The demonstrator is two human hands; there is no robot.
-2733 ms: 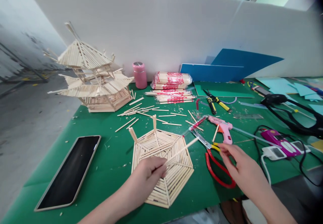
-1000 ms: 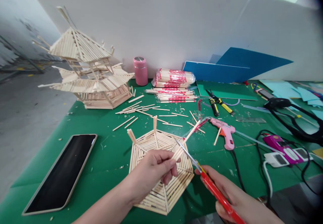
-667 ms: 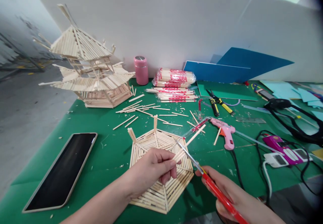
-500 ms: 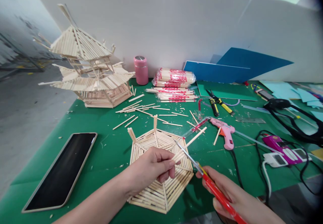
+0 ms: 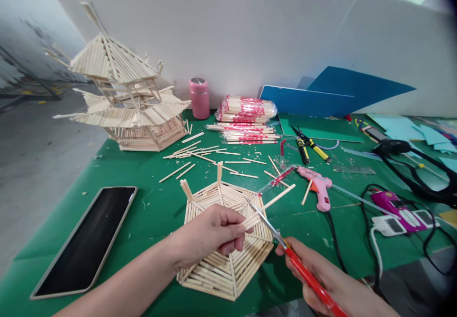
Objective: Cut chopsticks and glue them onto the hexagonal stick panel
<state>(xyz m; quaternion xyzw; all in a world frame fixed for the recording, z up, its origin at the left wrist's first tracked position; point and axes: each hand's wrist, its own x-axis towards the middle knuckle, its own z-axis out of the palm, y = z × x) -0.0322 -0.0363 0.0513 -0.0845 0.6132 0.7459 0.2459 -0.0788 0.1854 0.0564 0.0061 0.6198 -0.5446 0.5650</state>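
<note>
My left hand (image 5: 214, 233) pinches a few thin wooden sticks (image 5: 253, 221), held over a flat polygonal panel (image 5: 214, 279) built from wooden sticks. One longer stick (image 5: 280, 197) points up and right, beyond the shears' blades. My right hand (image 5: 317, 272) is closed round the handles of red-handled shears (image 5: 303, 269). Their narrow metal blades cross the sticks just past my left fingertips. Two short upright stick bundles (image 5: 219, 173) rise from the panel's far edge. My left hand and forearm hide part of the panel.
Behind lie loose sticks (image 5: 203, 157) and wrapped chopstick packs (image 5: 248, 110). A stick pagoda (image 5: 143, 117) and a phone (image 5: 87, 241) are on the left. Rightward are a pink glue gun (image 5: 321, 193), yellow-black pliers (image 5: 310, 148), a power strip (image 5: 403, 212) and cords. A pink flask (image 5: 199, 99) stands behind.
The shears' handles have come closer together. The longer stick has shifted slightly right and down, and my left hand has moved slightly left.
</note>
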